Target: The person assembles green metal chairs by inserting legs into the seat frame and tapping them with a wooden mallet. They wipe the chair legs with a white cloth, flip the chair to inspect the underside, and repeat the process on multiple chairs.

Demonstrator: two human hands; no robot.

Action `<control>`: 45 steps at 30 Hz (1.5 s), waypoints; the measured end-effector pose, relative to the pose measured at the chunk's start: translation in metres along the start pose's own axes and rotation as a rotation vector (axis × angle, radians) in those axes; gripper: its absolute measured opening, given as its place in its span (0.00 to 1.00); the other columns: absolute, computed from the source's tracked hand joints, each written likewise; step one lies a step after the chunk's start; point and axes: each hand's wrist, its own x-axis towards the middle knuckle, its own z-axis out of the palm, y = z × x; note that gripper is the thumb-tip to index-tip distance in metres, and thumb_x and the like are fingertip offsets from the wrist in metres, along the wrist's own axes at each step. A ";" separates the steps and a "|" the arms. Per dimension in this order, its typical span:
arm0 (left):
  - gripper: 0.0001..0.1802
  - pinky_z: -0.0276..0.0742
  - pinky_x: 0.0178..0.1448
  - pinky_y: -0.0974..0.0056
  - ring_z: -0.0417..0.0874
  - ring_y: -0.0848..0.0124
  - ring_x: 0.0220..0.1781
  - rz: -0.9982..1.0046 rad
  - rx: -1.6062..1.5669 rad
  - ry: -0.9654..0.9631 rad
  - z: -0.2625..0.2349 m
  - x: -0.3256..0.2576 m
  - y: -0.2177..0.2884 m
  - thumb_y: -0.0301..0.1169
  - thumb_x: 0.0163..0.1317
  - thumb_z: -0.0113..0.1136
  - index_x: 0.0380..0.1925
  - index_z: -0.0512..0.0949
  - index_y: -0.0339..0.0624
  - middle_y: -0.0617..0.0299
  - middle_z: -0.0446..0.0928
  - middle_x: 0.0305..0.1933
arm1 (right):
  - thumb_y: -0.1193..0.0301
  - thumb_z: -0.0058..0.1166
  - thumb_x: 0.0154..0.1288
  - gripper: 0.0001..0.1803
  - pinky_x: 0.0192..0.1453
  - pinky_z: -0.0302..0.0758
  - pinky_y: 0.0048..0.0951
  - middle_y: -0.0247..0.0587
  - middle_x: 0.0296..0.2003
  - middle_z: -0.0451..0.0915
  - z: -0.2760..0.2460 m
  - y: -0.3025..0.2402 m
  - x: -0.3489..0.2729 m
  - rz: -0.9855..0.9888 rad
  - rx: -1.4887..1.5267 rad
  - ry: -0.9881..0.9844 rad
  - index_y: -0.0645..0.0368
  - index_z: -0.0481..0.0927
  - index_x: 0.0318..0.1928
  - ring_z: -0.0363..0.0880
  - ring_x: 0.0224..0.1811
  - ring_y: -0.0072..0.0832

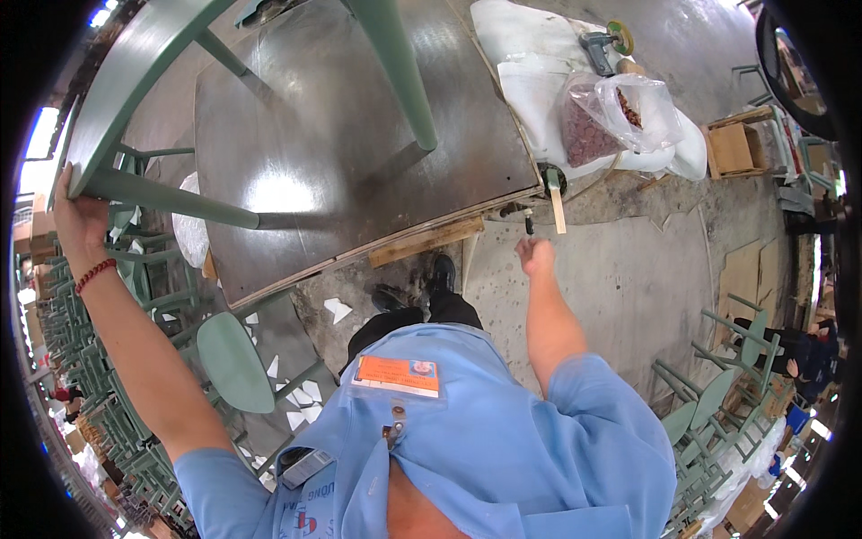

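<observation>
One wide fisheye view, downward from head

An orange and white badge [395,375] is on the front of the blue shirt [539,458]. It has rows of words too tiny to read. Near the shirt's pocket are blue letters [321,492] and a red mark [307,521], turned upside down.
</observation>
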 end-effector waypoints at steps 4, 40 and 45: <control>0.16 0.74 0.56 0.54 0.82 0.61 0.47 -0.005 0.030 -0.046 -0.020 -0.009 0.011 0.38 0.62 0.64 0.45 0.77 0.41 0.56 0.81 0.43 | 0.79 0.44 0.63 0.14 0.48 0.82 0.38 0.54 0.41 0.76 0.015 -0.007 0.004 -0.086 0.116 -0.186 0.71 0.71 0.49 0.80 0.43 0.39; 0.15 0.74 0.57 0.59 0.80 0.64 0.50 0.125 -0.205 0.227 0.105 0.050 -0.015 0.33 0.63 0.61 0.46 0.77 0.35 0.57 0.80 0.47 | 0.73 0.61 0.48 0.11 0.41 0.74 0.29 0.31 0.26 0.76 0.535 -0.008 -0.056 -1.003 -0.763 -0.809 0.60 0.76 0.34 0.74 0.30 0.23; 0.17 0.73 0.59 0.56 0.79 0.63 0.52 0.119 -0.178 0.192 0.104 0.054 -0.015 0.35 0.63 0.60 0.48 0.76 0.37 0.57 0.79 0.48 | 0.72 0.61 0.49 0.12 0.41 0.74 0.29 0.33 0.26 0.76 0.545 -0.013 -0.053 -1.038 -0.807 -0.774 0.60 0.76 0.34 0.75 0.30 0.24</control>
